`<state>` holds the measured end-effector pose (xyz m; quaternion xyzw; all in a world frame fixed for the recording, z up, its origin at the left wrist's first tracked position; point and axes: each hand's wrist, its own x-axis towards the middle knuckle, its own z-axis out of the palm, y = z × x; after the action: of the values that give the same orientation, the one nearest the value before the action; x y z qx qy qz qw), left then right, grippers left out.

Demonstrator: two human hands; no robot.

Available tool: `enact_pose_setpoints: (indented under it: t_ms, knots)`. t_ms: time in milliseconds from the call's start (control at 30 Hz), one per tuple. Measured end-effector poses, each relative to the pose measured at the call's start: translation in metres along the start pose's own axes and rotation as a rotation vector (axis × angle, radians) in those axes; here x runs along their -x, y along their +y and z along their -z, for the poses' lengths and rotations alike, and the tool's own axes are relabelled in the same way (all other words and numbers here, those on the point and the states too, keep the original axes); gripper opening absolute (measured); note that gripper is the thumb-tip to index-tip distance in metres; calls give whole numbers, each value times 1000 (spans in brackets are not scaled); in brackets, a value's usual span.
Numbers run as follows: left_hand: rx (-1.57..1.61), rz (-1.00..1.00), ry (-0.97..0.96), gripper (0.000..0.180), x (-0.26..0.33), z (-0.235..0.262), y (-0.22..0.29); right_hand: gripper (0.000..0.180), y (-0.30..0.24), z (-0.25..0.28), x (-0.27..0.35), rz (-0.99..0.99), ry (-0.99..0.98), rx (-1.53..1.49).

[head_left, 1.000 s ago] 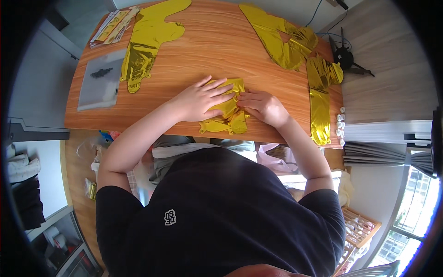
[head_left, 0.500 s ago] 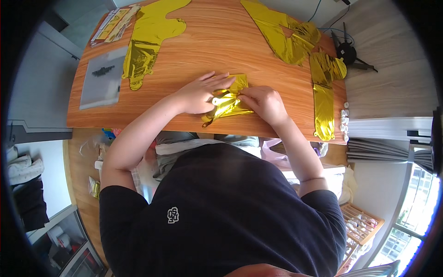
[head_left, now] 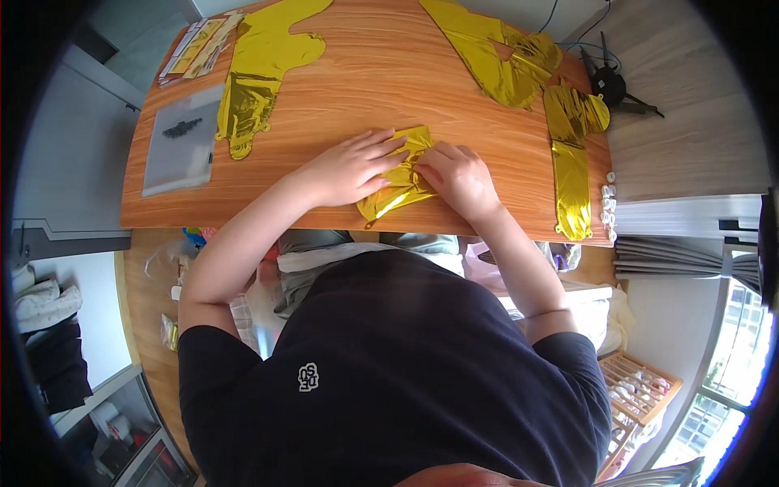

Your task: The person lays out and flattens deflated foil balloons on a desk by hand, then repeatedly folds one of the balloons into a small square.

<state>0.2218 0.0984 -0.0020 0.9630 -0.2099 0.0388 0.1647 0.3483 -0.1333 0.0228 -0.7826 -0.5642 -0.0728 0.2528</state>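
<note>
A folded gold foil balloon [head_left: 398, 195] lies near the front edge of the wooden table, wrinkled and shiny. My left hand [head_left: 353, 169] rests flat across its left part, fingers stretched out and spread. From the right, my right hand [head_left: 464, 180] bends over the foil, thumb and fingertips pinched together at its middle. The exact spot under those fingertips is partly hidden.
Flat gold foil balloons lie at the left [head_left: 250, 97], far right [head_left: 491, 57] and right edge [head_left: 572, 187] of the table [head_left: 365, 89]. A clear plastic sleeve [head_left: 174, 158], papers [head_left: 199, 49], small white rolls [head_left: 608, 203] and a black router [head_left: 608, 84] sit around the edges.
The foil's front part lies flatter, and my left fingers are spread wider over it. A small white ring by my left thumb no longer shows. My right hand has shifted slightly left.
</note>
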Motion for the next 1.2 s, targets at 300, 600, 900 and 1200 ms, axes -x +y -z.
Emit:
enact_pose_setpoints:
  t_ms: [300,600,900,1200]
  knots:
    - [-155,405,251,56,13,-20,73,37,-21,8,13,-1,-104,36]
    - [-154,247,133,59,-10,8,41,66,-13,16,0,56,-314,47]
    - [-177,-4,-25,67,-6,-9,7,48,9,9,13,-221,-270,-541]
    - [-158,1,-19,60,-6,-12,4,40,-20,25,38,141,-227,-206]
